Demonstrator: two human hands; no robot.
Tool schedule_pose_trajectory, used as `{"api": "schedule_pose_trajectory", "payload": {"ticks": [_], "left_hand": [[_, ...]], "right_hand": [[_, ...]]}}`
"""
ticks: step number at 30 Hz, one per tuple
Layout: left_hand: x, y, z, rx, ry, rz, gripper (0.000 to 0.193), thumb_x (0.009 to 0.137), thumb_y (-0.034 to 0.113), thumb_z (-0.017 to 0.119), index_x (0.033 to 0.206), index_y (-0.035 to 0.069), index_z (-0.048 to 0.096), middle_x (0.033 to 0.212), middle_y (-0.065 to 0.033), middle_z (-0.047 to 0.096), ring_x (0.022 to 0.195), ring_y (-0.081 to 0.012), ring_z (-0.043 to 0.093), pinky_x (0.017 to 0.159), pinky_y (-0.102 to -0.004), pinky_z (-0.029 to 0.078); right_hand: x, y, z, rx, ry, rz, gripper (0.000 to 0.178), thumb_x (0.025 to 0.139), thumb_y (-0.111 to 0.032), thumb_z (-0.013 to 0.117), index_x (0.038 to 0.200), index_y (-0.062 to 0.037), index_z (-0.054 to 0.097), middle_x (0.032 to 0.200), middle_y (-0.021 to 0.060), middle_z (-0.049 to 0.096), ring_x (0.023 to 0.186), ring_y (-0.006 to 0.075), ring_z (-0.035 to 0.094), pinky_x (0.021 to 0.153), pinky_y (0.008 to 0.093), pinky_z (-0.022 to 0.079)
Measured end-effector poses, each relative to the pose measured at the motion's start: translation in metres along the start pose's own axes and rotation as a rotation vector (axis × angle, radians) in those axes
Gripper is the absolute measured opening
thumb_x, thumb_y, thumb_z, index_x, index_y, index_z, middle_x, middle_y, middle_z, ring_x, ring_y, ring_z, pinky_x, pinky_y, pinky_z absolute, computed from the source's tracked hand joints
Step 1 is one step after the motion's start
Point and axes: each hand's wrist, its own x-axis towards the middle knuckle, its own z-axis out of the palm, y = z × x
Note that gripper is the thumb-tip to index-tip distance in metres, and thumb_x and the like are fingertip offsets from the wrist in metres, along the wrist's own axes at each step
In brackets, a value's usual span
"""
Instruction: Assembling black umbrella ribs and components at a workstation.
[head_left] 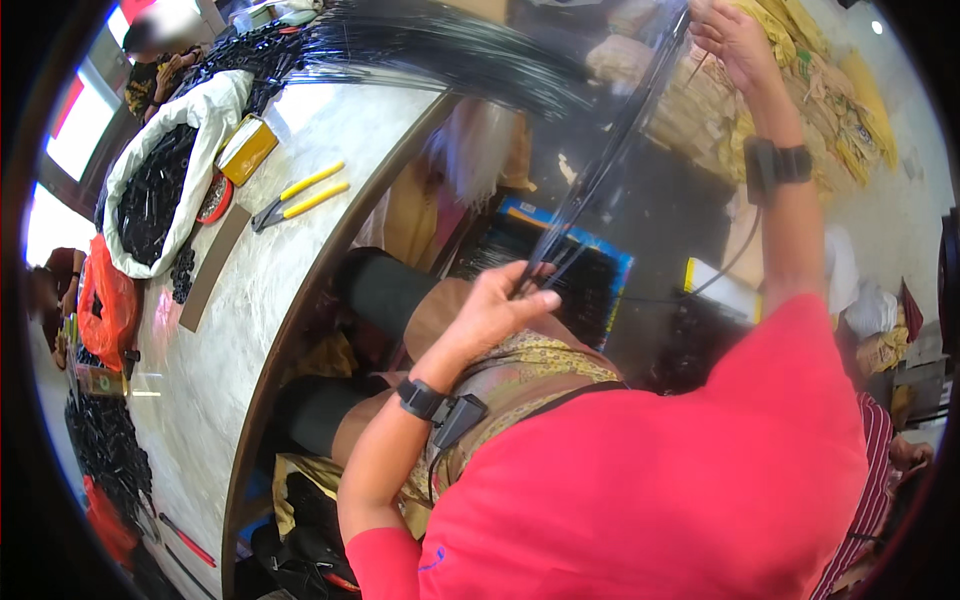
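A bundle of long, thin dark rods [612,160] slants across my lap, from low in the middle to the top edge. Near its lower end, my left hand [505,305] is closed around the rods, thumb on the near side. My right hand [735,45] is raised at the top right, fingers curled in at the bundle's upper end; its exact grip is blurred. More such rods [440,50] lie in a large fan over the far end of the table. Beyond my knees, a blue-edged box [622,275] with dark contents sits low down.
The pale table [230,370] curves along my left. On it lie yellow-handled pliers [310,190], a yellow tin [247,150], a white sack of black parts [150,205] and an orange bag [103,310]. Yellowish sacks [800,100] heap at far right. Other people sit beyond the table and at right.
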Motion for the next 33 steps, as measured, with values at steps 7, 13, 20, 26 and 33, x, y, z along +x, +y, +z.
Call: {"api": "schedule_pose_trajectory", "payload": {"ticks": [7,13,20,26,33], "left_hand": [[-0.005,0.028,-0.063,0.714,0.319,0.066,0.018,0.086,0.018,0.073,0.095,0.002,0.069,0.074,-0.0179,0.064,0.063,-0.024,0.061,0.063,-0.0346,0.048],[0.001,0.066,-0.069,1.008,0.388,-0.144,0.017,0.086,0.022,0.072,0.09,0.006,0.07,0.065,-0.0154,0.06,0.06,-0.0291,0.059,0.059,-0.0368,0.046],[0.026,0.053,-0.077,1.135,0.142,-0.112,0.021,0.082,0.023,0.074,0.091,0.004,0.071,0.077,-0.0205,0.065,0.074,-0.0385,0.064,0.064,-0.0431,0.049],[0.039,0.055,-0.09,1.201,0.121,0.194,0.048,0.077,0.017,0.079,0.121,0.007,0.063,0.104,-0.0161,0.066,0.097,-0.0364,0.061,0.087,-0.0388,0.048],[0.015,0.073,-0.102,0.833,0.392,0.064,0.034,0.083,0.002,0.071,0.116,0.0,0.065,0.109,-0.0128,0.068,0.102,-0.0216,0.063,0.093,-0.032,0.047]], "right_hand": [[-0.052,0.067,-0.016,-0.388,0.216,-0.581,0.033,0.091,-0.012,0.064,0.121,-0.0017,0.057,0.114,0.0109,0.064,0.104,0.0188,0.062,0.089,0.0286,0.047],[-0.098,0.064,0.008,-1.714,0.307,-0.949,0.024,0.08,-0.022,0.075,0.096,-0.0083,0.066,0.088,0.0061,0.068,0.08,0.0228,0.066,0.069,0.0348,0.05],[-0.176,0.148,0.087,-0.77,-0.935,-0.377,0.068,0.079,-0.057,0.069,0.127,-0.0094,0.056,0.107,0.0123,0.062,0.105,0.0299,0.058,0.089,0.042,0.04],[-0.189,0.217,0.082,-0.795,-0.986,0.014,0.047,0.091,-0.049,0.06,0.092,-0.0025,0.054,0.065,0.0195,0.059,0.069,0.0418,0.061,0.058,0.0497,0.045],[-0.227,0.288,0.07,-0.94,-0.913,0.155,0.051,0.088,-0.05,0.063,0.098,-0.0001,0.056,0.083,0.0231,0.065,0.083,0.0433,0.064,0.069,0.0525,0.049]]}}
